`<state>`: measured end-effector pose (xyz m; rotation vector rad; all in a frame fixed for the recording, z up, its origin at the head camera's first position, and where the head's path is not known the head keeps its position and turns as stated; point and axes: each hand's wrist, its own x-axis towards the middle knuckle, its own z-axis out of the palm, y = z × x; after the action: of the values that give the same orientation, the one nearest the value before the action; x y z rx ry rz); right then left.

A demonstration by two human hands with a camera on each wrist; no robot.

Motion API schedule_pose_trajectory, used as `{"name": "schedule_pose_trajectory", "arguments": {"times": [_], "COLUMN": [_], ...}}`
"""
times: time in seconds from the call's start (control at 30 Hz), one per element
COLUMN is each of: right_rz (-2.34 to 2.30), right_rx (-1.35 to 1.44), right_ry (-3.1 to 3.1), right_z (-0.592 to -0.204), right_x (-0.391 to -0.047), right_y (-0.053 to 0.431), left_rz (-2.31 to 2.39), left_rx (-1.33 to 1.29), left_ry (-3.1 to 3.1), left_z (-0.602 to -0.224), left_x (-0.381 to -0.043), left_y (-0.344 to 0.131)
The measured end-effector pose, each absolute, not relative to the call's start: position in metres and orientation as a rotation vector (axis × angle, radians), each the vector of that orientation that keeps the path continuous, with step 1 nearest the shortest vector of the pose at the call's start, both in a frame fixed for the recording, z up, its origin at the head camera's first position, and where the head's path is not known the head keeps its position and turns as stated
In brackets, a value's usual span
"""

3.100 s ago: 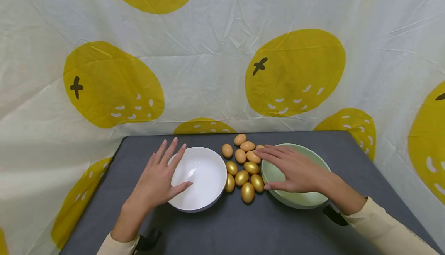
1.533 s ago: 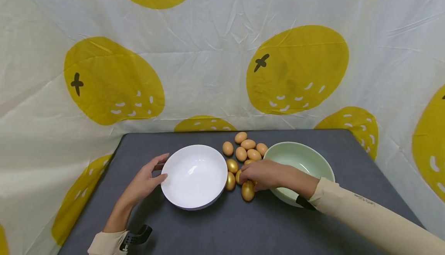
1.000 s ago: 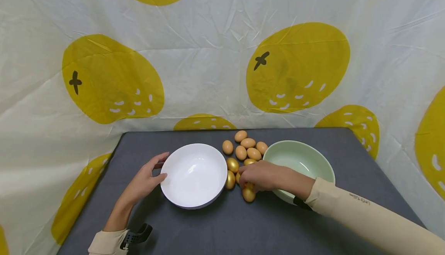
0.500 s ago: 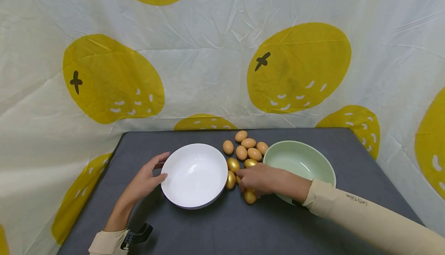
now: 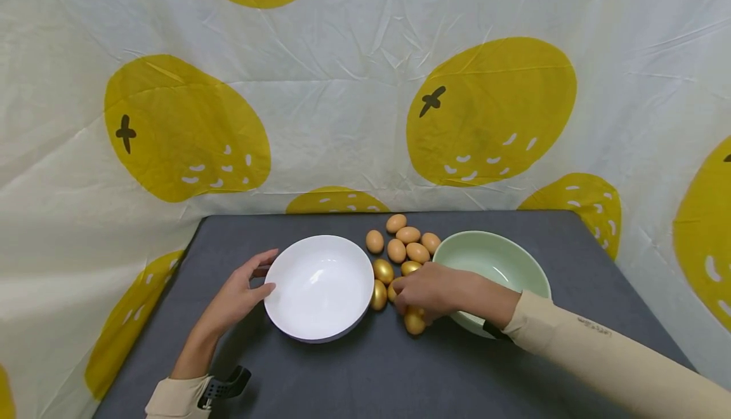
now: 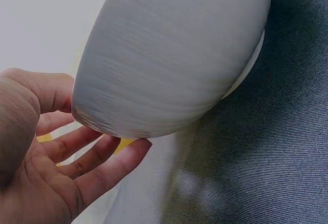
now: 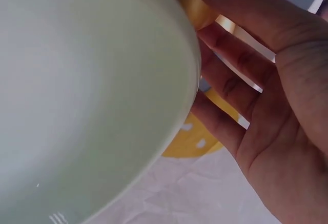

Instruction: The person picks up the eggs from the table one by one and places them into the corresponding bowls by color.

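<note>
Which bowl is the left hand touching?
The white bowl: the left hand touches its side. The green bowl stands away from that hand.

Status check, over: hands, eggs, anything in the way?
Left hand at white bowl, holding rim. Right hand among golden eggs, grip unconfirmed. Brown eggs just beyond. Right forearm crosses pale green bowl, partly hiding it.

A: White bowl [image 5: 318, 289], pale green bowl [image 5: 485, 257]: both plain inside.
B: Noted. Light brown eggs [image 5: 396, 251]; gold eggs [image 5: 383, 272], metallic sheen.
A: Table [image 5: 354, 381]?
B: Dark grey. Right sleeve [image 5: 622, 346] cream, small dark lettering [image 5: 594, 326].
A: Backdrop [image 5: 337, 133]?
B: White, printed with yellow fruit shapes [image 5: 188, 130], dark crosses [image 5: 125, 133], white flecks [image 5: 463, 158].
</note>
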<state>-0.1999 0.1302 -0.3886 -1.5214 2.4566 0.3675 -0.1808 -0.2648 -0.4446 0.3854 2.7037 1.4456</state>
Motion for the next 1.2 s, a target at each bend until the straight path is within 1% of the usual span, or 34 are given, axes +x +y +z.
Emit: {"name": "schedule_pose_trajectory", "arguments": {"times": [0.27, 0.57, 0.77, 1.03, 1.2], "right_rz": [0.142, -0.261, -0.399, -0.605, -0.650], "right_rx": [-1.491, -1.490, -1.493, -1.358, -1.371], "right_ry": [2.428, 2.336, 2.287, 2.221, 2.203], "right_z": [-0.381, -0.374, -0.369, -0.361, -0.356], "right_x": [-0.204, -0.213, -0.218, -0.221, -0.224], "right_y": [0.143, 0.161, 0.167, 0.175, 0.175], "left_rz": [1.460, 1.478, 1.469, 1.520, 1.540], "left_rx": [0.336, 0.346, 0.336, 0.314, 0.314], "left_ry": [2.694, 2.671, 2.669, 2.599, 2.570], "left_z": [-0.442, -0.440, -0.441, -0.441, -0.440], "left_x": [-0.178, -0.177, -0.177, -0.177, -0.178], "left_y": [-0.266, -0.267, -0.269, -0.270, -0.270]}}
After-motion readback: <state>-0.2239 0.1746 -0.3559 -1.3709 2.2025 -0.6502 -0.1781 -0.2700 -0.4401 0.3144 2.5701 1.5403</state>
